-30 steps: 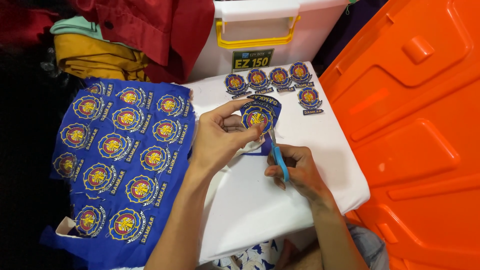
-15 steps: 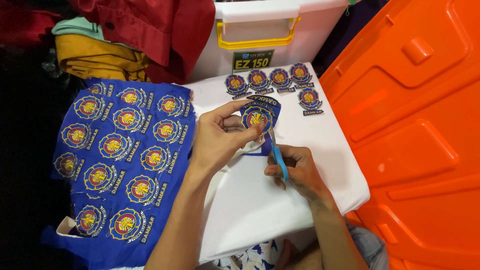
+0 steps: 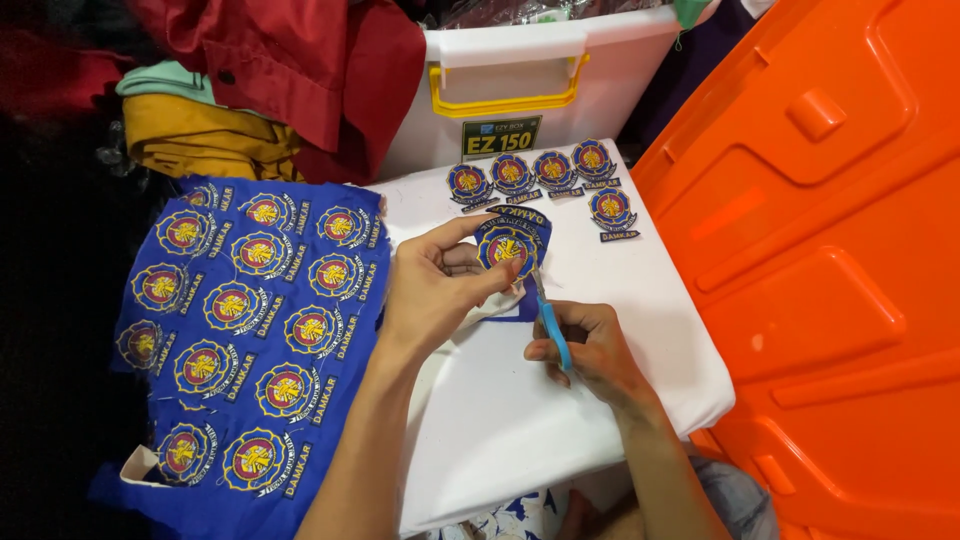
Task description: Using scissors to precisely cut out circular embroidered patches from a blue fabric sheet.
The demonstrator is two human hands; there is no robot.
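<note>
White lidded bin (image 3: 560,85), contents hidden; five cut patches (image 3: 545,178) before it.

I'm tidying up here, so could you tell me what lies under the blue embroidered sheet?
The blue embroidered sheet drapes over the white board's left edge; whatever lies beneath its hanging left part is covered.

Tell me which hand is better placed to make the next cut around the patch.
Right, probably. The right hand holds the blue scissors, their blades at the patch edge. The left hand pinches the patch, holding it up.

Scissor blades (image 3: 537,280) — behind patch (image 3: 508,245)
</note>
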